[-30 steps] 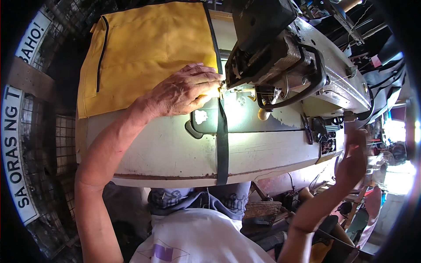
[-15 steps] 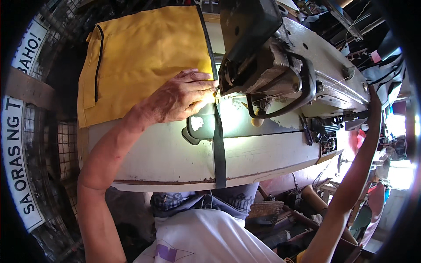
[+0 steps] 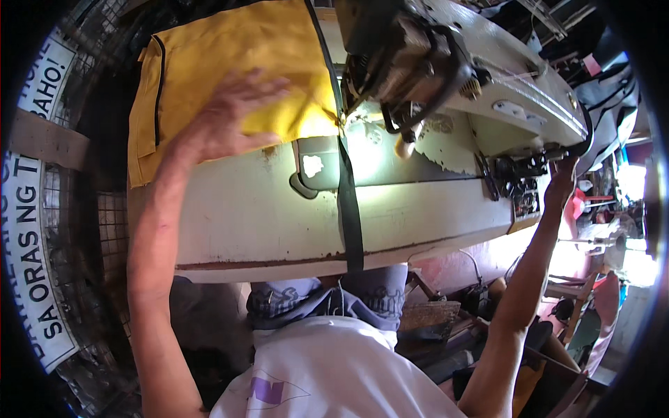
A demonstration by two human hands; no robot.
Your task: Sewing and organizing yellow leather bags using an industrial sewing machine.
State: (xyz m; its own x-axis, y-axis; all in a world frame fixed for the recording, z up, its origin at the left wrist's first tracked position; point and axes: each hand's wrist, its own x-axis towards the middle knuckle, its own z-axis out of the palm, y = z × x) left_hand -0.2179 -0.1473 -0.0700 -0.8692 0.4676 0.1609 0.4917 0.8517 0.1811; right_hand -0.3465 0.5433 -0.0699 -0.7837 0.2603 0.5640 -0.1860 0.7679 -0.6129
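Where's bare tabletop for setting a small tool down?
Two patches on the white table: front left, between the left forearm and the black strip; front right, between the strip and the dark metal parts. Yellow fabric and the left hand take the back left. Crowded: around the sewing machine head and the right end.

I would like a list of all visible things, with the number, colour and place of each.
Yellow cloth: one, yellow with black edging, table's left
Strap: one, black, across table front
Sewing machine: one, cream and dark, table's right
Table: one, whitish, centre
Signs: two, white with black letters, far left
Board: one, brown, between the signs
Clutter: uncountable, mixed colours, far right
Shirt: one, white with purple print, bottom
Trousers or shorts: one pair, grey-blue, above shirt
Left hand: one, bare, blurred, over the yellow cloth
Right hand: one, bare, partly hidden, machine's right end
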